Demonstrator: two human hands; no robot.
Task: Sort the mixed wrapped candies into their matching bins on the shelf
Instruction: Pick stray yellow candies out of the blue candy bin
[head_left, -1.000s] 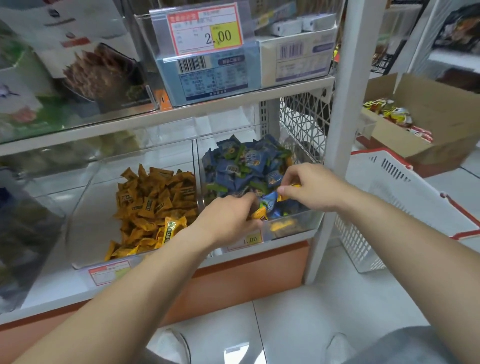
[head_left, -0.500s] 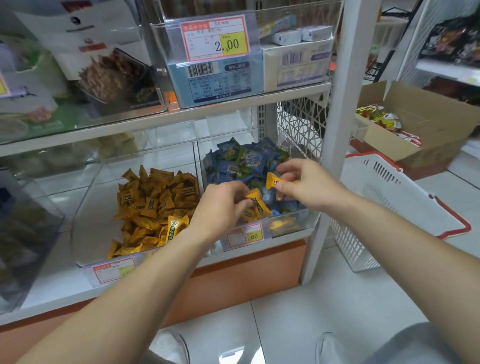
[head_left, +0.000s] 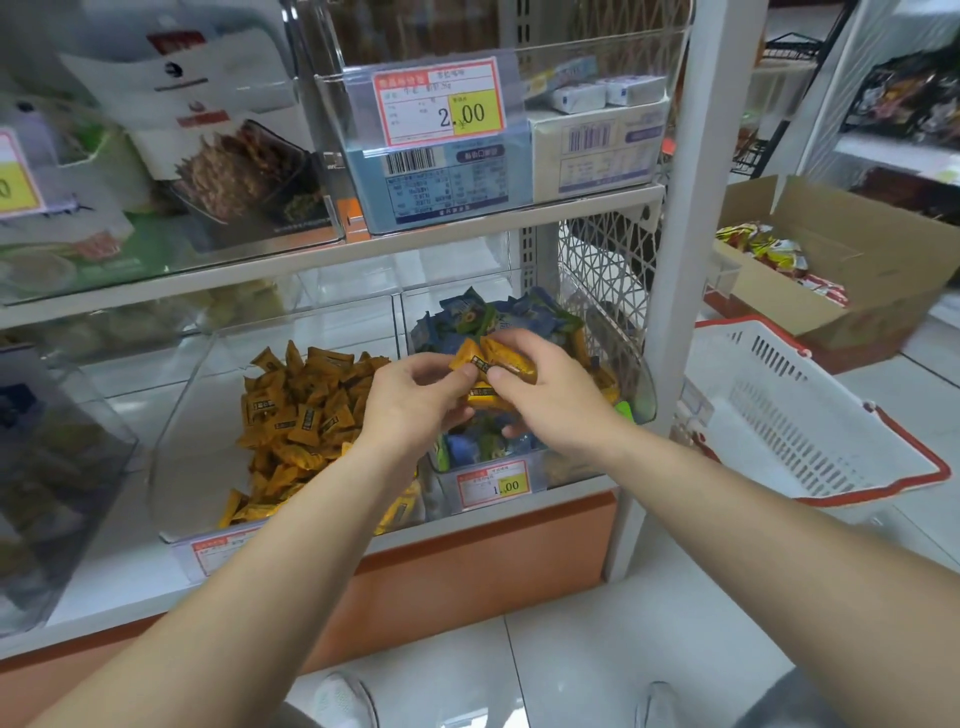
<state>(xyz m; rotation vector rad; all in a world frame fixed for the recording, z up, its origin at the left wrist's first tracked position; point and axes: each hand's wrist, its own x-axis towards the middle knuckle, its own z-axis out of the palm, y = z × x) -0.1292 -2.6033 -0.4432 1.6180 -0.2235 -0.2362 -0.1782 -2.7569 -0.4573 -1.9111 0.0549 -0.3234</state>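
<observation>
Two clear bins stand side by side on the lower shelf. The left bin holds a heap of orange wrapped candies. The right bin holds blue wrapped candies with a few orange ones mixed in. Both hands meet above the right bin's front half. My left hand holds orange candies in its curled fingers. My right hand pinches two orange candies between thumb and fingers, touching the left hand's fingertips.
A white basket with red handles sits on the floor to the right, behind the white shelf post. A cardboard box of snack packs lies further back. Boxed goods and price tags fill the upper shelf.
Both hands have risen out of the blue candy bin and come together. The right hand now brings its orange candies against the left hand, which holds more orange ones.
</observation>
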